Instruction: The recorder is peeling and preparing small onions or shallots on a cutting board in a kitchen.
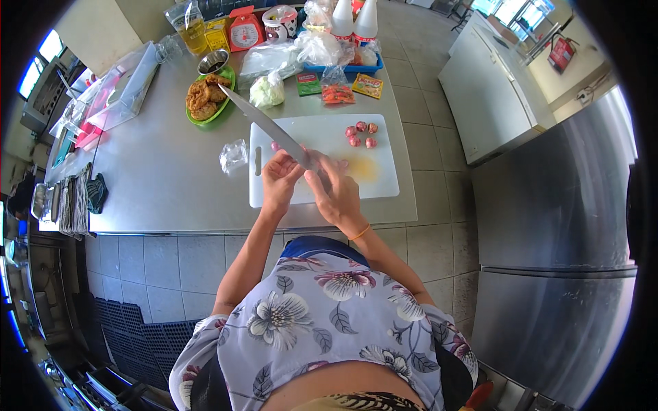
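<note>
My right hand point(337, 193) grips a large kitchen knife point(266, 125), its blade slanting up and left over the white cutting board point(308, 125). Close beside it, my left hand point(279, 179) is closed with the fingertips pinched near the blade's base. What it pinches is hidden. A small pink-purple piece point(275, 146) lies on the board just beyond my left fingers. Several red shallots point(354, 140) rest in a group on the board's right side. Below them spreads a yellowish wet stain point(367, 169).
A crumpled clear plastic bag point(234, 156) lies left of the board. Beyond stand a green plate point(229, 103) of fried food, a metal bowl point(213, 62), bagged cabbage point(267, 91), bagged red chillies point(337, 93), seasoning packets point(368, 85) and a red scale point(245, 31). A steel refrigerator point(548, 198) stands right.
</note>
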